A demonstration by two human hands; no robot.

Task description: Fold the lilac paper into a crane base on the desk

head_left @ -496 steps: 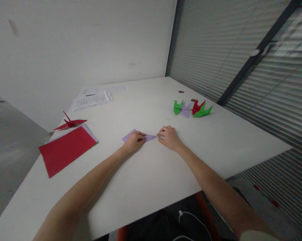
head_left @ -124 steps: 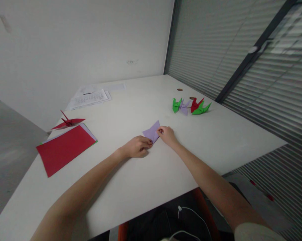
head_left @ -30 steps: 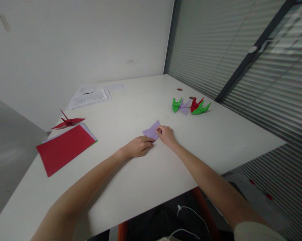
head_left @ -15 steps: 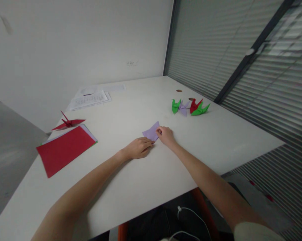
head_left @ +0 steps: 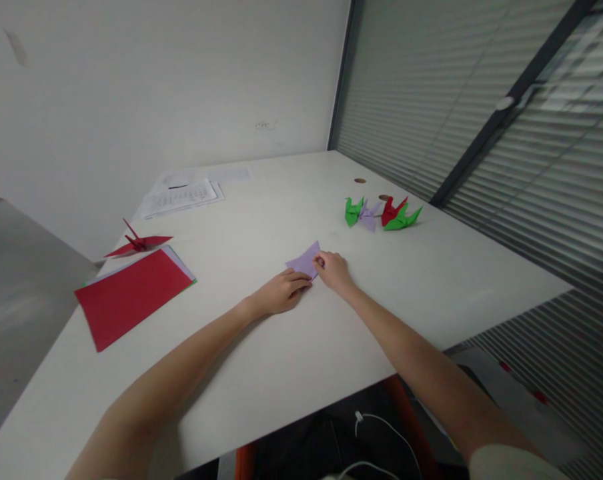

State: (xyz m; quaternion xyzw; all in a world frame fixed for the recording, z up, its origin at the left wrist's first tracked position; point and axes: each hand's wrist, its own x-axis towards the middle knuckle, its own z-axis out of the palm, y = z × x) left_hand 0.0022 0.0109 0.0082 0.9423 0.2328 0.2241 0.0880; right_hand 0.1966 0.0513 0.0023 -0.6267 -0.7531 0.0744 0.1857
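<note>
On the white table (head_left: 301,347), the left hand (head_left: 280,293) presses flat fingers on the folded lilac paper (head_left: 305,259) while the right hand (head_left: 333,271) pinches its near corner.

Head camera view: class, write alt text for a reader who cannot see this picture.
Two bare hands press a folded lilac paper flat on a white table, the left hand on its near edge and the right hand at its right corner. A stack of red paper lies left; small folded paper birds sit beyond.
</note>
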